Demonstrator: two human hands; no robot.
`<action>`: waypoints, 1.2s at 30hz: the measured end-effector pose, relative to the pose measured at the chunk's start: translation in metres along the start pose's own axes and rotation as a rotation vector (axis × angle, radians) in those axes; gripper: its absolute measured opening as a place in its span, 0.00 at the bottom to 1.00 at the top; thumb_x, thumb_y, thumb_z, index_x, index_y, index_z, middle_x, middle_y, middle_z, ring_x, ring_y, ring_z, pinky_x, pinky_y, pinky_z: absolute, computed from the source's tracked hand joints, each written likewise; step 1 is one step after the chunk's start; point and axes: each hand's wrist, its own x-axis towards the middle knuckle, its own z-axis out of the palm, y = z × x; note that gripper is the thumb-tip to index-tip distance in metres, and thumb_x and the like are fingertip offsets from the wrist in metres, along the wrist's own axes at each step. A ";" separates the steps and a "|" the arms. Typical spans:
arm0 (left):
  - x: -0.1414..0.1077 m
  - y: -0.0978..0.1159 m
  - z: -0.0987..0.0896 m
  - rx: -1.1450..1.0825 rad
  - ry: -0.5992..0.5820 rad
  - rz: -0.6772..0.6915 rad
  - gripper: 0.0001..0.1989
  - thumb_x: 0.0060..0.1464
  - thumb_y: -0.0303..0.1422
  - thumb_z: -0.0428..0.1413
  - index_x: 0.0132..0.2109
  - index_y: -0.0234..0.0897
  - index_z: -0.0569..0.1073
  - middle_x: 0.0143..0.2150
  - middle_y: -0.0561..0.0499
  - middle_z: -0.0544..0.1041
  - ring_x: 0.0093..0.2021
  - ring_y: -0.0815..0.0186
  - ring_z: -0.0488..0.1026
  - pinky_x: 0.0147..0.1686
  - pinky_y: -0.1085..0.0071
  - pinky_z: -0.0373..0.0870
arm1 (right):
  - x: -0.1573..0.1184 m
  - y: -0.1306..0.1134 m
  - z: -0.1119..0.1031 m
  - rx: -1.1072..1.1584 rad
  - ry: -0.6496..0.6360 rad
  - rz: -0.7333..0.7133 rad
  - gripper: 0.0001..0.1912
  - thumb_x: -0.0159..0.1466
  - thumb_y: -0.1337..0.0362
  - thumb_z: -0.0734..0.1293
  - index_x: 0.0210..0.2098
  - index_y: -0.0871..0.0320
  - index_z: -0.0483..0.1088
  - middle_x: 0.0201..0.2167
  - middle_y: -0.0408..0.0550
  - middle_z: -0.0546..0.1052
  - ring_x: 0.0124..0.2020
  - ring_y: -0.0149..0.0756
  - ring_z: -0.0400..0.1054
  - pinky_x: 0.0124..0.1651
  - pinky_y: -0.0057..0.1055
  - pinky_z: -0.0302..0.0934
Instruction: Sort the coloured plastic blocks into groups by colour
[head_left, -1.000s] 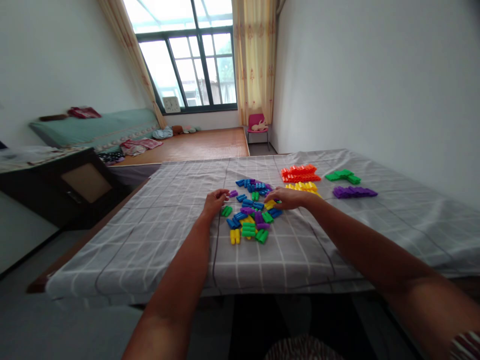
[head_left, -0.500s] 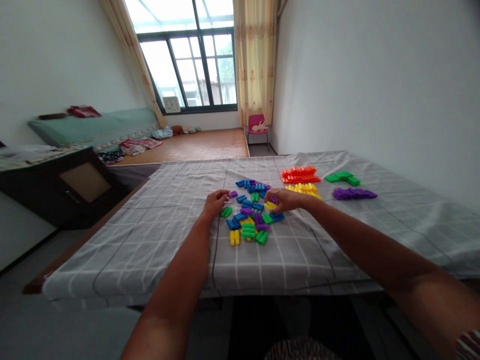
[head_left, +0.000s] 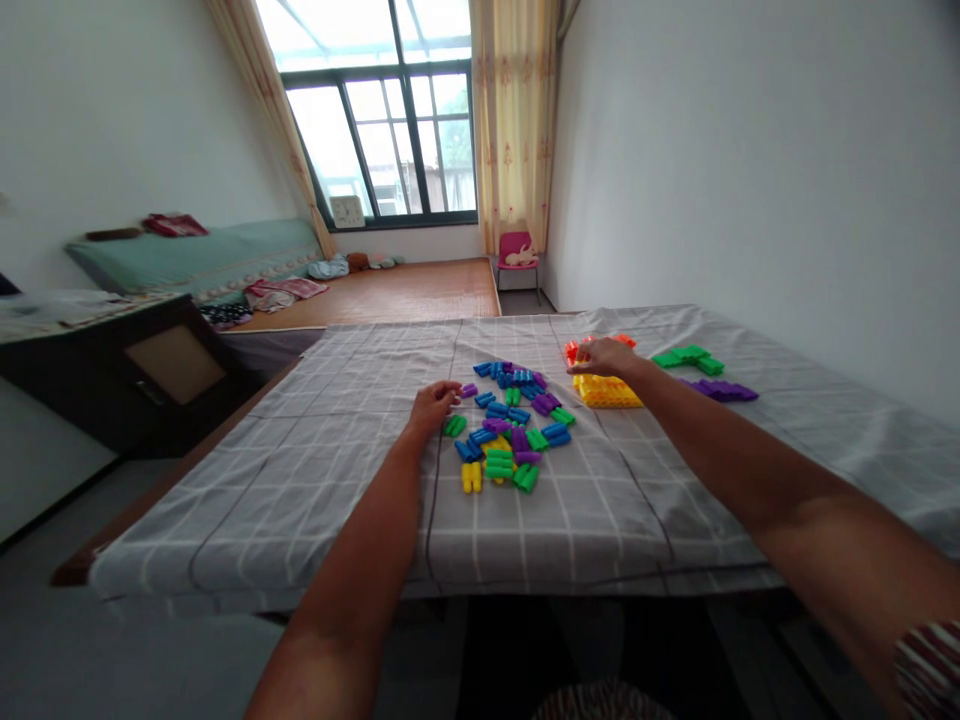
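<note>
My left hand (head_left: 436,406) rests loosely curled at the left edge of a loose pile of coloured plastic blocks, thumb and fingertips slightly apart. A purple block (head_left: 469,390) lies right by its fingertips, and a green block (head_left: 455,426) is just below. My right hand (head_left: 604,356) is pinched over the back of the yellow block stack (head_left: 609,392), partly covering the orange block stack (head_left: 626,341). A bit of yellow shows at its fingertips, mostly hidden. Blue blocks (head_left: 556,434), green, purple and yellow blocks (head_left: 471,477) make up the pile.
A green group of blocks (head_left: 688,357) and a purple row (head_left: 721,390), partly behind my right forearm, lie at the right. A checked grey cloth (head_left: 337,400) covers the table. Beyond are a pink chair (head_left: 516,250) and a dark cabinet (head_left: 142,365).
My right hand has moved from the pile to the right and back, over the stacks. The yellow block that was under it has left the pile. My left hand has hardly moved.
</note>
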 end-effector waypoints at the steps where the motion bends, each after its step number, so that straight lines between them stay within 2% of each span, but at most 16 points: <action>1: 0.000 0.000 0.000 0.001 -0.002 -0.001 0.15 0.48 0.37 0.56 0.42 0.35 0.76 0.38 0.46 0.80 0.34 0.65 0.77 0.25 0.76 0.67 | 0.001 0.001 0.003 -0.012 -0.012 0.003 0.26 0.54 0.41 0.66 0.40 0.55 0.76 0.39 0.50 0.79 0.38 0.39 0.71 0.35 0.29 0.58; 5: 0.002 -0.002 0.000 -0.001 -0.009 -0.006 0.15 0.48 0.37 0.56 0.43 0.35 0.76 0.39 0.46 0.80 0.34 0.65 0.77 0.24 0.76 0.67 | 0.006 0.003 0.008 -0.003 -0.076 -0.014 0.25 0.52 0.42 0.69 0.39 0.54 0.76 0.39 0.48 0.79 0.37 0.38 0.71 0.35 0.28 0.57; 10: 0.003 -0.002 0.001 0.005 -0.017 -0.007 0.15 0.49 0.36 0.55 0.43 0.35 0.76 0.39 0.46 0.80 0.35 0.65 0.77 0.25 0.76 0.67 | 0.009 0.003 0.002 0.055 -0.149 -0.069 0.24 0.49 0.42 0.70 0.34 0.55 0.78 0.33 0.47 0.79 0.32 0.36 0.70 0.33 0.28 0.58; 14: 0.004 -0.001 0.001 0.018 -0.015 -0.018 0.16 0.49 0.38 0.56 0.43 0.35 0.76 0.40 0.46 0.80 0.35 0.65 0.77 0.26 0.75 0.68 | 0.008 0.002 -0.001 0.079 -0.144 -0.118 0.20 0.56 0.46 0.67 0.33 0.56 0.79 0.33 0.49 0.80 0.31 0.35 0.70 0.32 0.28 0.58; 19: 0.006 -0.004 0.002 0.015 -0.009 -0.030 0.16 0.49 0.36 0.56 0.44 0.35 0.76 0.40 0.46 0.80 0.35 0.66 0.77 0.25 0.76 0.68 | 0.004 -0.001 -0.002 0.032 -0.082 -0.097 0.14 0.57 0.53 0.69 0.35 0.56 0.79 0.34 0.48 0.80 0.34 0.36 0.71 0.34 0.27 0.58; 22: 0.008 -0.007 0.002 0.016 -0.014 -0.024 0.15 0.50 0.35 0.55 0.44 0.34 0.76 0.40 0.46 0.81 0.34 0.66 0.77 0.25 0.76 0.68 | -0.010 -0.024 -0.011 0.021 0.064 -0.091 0.16 0.58 0.55 0.68 0.40 0.58 0.78 0.39 0.53 0.79 0.38 0.40 0.71 0.37 0.30 0.60; 24: 0.008 -0.006 0.003 0.011 -0.016 -0.019 0.15 0.50 0.35 0.55 0.44 0.34 0.76 0.40 0.46 0.80 0.34 0.66 0.77 0.25 0.76 0.68 | -0.030 -0.054 -0.016 0.112 0.130 -0.220 0.16 0.61 0.56 0.66 0.43 0.59 0.76 0.41 0.53 0.79 0.39 0.39 0.71 0.39 0.30 0.60; 25: 0.008 -0.006 0.003 0.007 -0.019 -0.019 0.15 0.50 0.35 0.55 0.44 0.34 0.76 0.40 0.45 0.80 0.34 0.66 0.77 0.25 0.76 0.68 | -0.042 -0.072 -0.017 0.192 0.117 -0.337 0.15 0.63 0.57 0.64 0.43 0.58 0.76 0.40 0.51 0.79 0.38 0.38 0.71 0.40 0.29 0.60; 28: 0.004 -0.001 0.004 0.003 -0.030 -0.014 0.16 0.49 0.35 0.55 0.44 0.34 0.76 0.40 0.45 0.80 0.34 0.65 0.76 0.26 0.75 0.68 | -0.077 -0.124 -0.009 0.374 -0.088 -0.754 0.12 0.64 0.60 0.63 0.42 0.55 0.76 0.37 0.45 0.79 0.36 0.34 0.71 0.41 0.27 0.61; 30: 0.000 0.002 0.004 0.011 -0.045 -0.004 0.16 0.49 0.37 0.56 0.44 0.34 0.76 0.40 0.45 0.80 0.34 0.65 0.76 0.26 0.74 0.68 | -0.092 -0.146 0.001 0.391 -0.092 -0.863 0.12 0.63 0.64 0.63 0.43 0.55 0.76 0.39 0.47 0.78 0.38 0.34 0.71 0.43 0.28 0.61; 31: -0.003 0.004 0.004 0.017 -0.053 0.001 0.17 0.49 0.38 0.57 0.44 0.34 0.76 0.40 0.45 0.80 0.35 0.65 0.76 0.26 0.74 0.68 | -0.095 -0.153 0.006 0.389 -0.052 -0.850 0.13 0.63 0.66 0.63 0.44 0.56 0.76 0.40 0.48 0.77 0.39 0.35 0.71 0.43 0.28 0.61; 34: -0.008 0.008 0.004 0.020 -0.075 0.014 0.17 0.49 0.38 0.57 0.45 0.34 0.76 0.42 0.45 0.80 0.35 0.65 0.76 0.25 0.75 0.67 | -0.094 -0.157 0.011 0.400 0.108 -0.672 0.16 0.63 0.68 0.62 0.50 0.57 0.73 0.46 0.53 0.75 0.42 0.37 0.70 0.45 0.31 0.61; 36: -0.009 0.009 0.004 0.009 -0.074 0.020 0.17 0.49 0.38 0.57 0.45 0.34 0.76 0.42 0.45 0.80 0.35 0.65 0.76 0.25 0.76 0.67 | -0.094 -0.157 0.008 0.428 0.145 -0.614 0.15 0.64 0.67 0.62 0.50 0.57 0.73 0.45 0.53 0.75 0.43 0.38 0.70 0.46 0.31 0.61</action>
